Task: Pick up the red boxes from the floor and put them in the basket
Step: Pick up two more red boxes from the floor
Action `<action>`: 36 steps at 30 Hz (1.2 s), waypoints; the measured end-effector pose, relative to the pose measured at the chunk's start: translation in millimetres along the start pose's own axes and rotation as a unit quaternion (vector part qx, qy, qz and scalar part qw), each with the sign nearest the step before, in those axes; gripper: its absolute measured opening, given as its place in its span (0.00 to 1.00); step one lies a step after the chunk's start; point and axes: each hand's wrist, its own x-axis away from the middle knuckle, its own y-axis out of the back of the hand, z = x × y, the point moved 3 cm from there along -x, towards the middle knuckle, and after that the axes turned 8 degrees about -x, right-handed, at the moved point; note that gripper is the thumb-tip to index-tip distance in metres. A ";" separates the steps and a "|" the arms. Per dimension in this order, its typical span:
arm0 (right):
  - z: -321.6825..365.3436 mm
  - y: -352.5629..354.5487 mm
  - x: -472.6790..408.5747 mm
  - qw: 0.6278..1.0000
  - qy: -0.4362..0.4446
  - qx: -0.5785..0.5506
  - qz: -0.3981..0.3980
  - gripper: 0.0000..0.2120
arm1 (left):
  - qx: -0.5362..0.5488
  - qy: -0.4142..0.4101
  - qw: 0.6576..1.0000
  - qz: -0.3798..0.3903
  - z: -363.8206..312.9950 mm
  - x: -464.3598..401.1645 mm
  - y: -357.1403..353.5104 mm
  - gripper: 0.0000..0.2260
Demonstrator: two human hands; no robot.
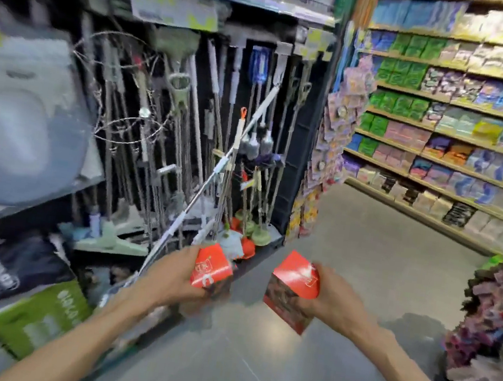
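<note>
The step in hand looks like the carry: 2 red boxes are already off the floor, 1 in each hand, and neither has reached a basket. No basket shows anywhere in the blurred view, so the next move calls for finding it first, then bringing both boxes over it and letting go 1 at a time so neither tips out.

The left hand (173, 279) holds the left red box (211, 269) near the bottom centre of the view, fingers wrapped round its near-left side and closed on it. The right hand (330, 295) holds the right red box (292, 291) just to the right of the first, fingers closed round its right side and lower edge. The 2 boxes are near each other but apart, both raised above the grey floor (364, 243).

Both boxes are small cartons, bright red on the upper faces with pale printed marks too smeared to read. The right one shows a darker printed picture on its near-left face and is tilted, 1 corner pointing down. The left one also sits tilted, its lower part blurred.

To the far left stands a rack of mops and brooms (189, 118); to the far right, shelves of packaged goods (460, 122). Motion blur suggests the head is turning, so the basket may lie outside this view.
</note>
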 end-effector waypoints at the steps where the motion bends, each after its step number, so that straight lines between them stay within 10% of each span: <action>1: 17.2 -0.5 -6.7 0.999 0.029 -0.002 0.016 0.34 | -0.014 0.032 0.999 -0.005 9.2 17.9 11.3 0.37; 15: 371.1 -127.8 55.6 0.885 0.396 0.028 0.244 0.31 | -0.070 0.430 0.894 -0.105 153.8 425.6 132.4 0.36; 36: 853.1 -433.8 567.1 0.555 0.676 0.010 0.485 0.44 | -0.045 0.774 0.587 -0.234 133.5 1087.1 210.2 0.44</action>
